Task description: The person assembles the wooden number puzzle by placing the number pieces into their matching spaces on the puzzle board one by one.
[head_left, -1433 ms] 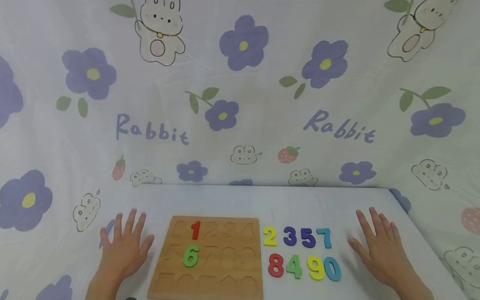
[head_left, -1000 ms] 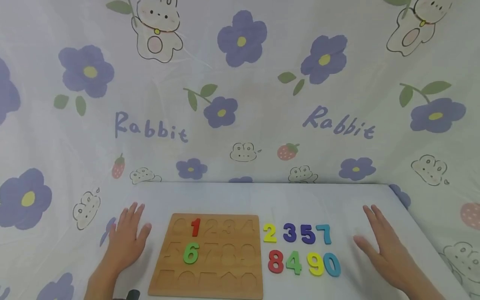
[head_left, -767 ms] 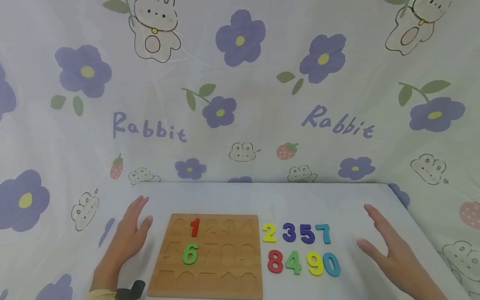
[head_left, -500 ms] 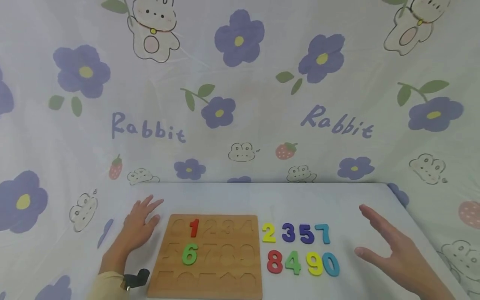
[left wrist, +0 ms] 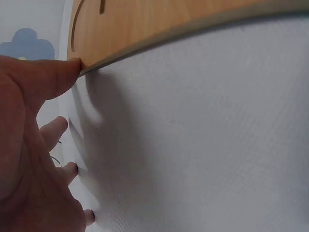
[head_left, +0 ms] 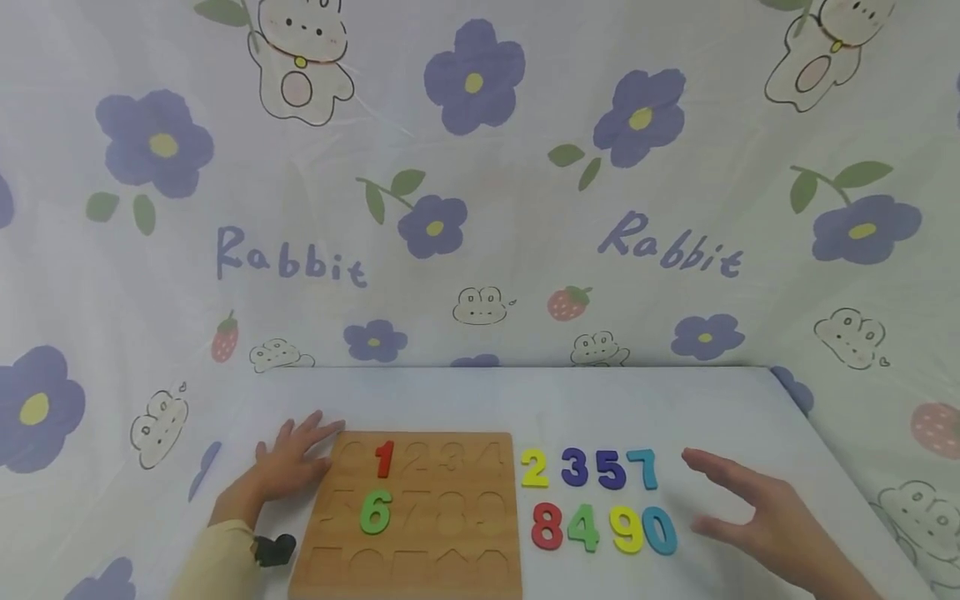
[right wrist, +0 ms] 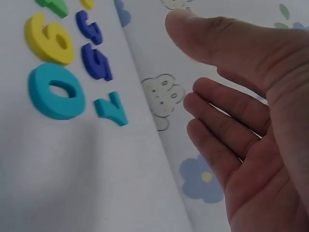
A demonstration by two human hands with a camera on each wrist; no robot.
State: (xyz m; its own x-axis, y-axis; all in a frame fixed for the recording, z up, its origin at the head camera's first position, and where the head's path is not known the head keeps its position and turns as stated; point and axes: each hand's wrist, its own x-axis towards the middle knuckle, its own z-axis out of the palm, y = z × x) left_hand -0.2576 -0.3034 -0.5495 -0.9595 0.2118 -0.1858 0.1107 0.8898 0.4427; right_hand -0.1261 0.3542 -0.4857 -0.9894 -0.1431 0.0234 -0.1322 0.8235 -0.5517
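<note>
A wooden number puzzle board (head_left: 442, 575) lies on the white table, with a red number 1 (head_left: 384, 459) and a green number 6 (head_left: 376, 512) on it. My left hand (head_left: 288, 462) is at its upper left edge, fingers spread; in the left wrist view the thumb (left wrist: 58, 77) touches the board's edge. To the right of the loose numbers, my right hand (head_left: 765, 512) is held with thumb and fingers apart and nothing between them. Nearest to it are the blue 7 (head_left: 645, 468) and the blue 0 (head_left: 659, 531).
Beside the board lie a yellow 2 (head_left: 535, 468), purple 3 (head_left: 574, 467), purple 5 (head_left: 611, 470), red 8 (head_left: 547, 526), green 4 (head_left: 583, 527) and yellow 9 (head_left: 626, 529). A flowered rabbit-print cloth (head_left: 525, 183) hangs behind the table.
My left hand has moved right from beside the board to its edge. The right hand has turned onto its side and come left, closer to the numbers.
</note>
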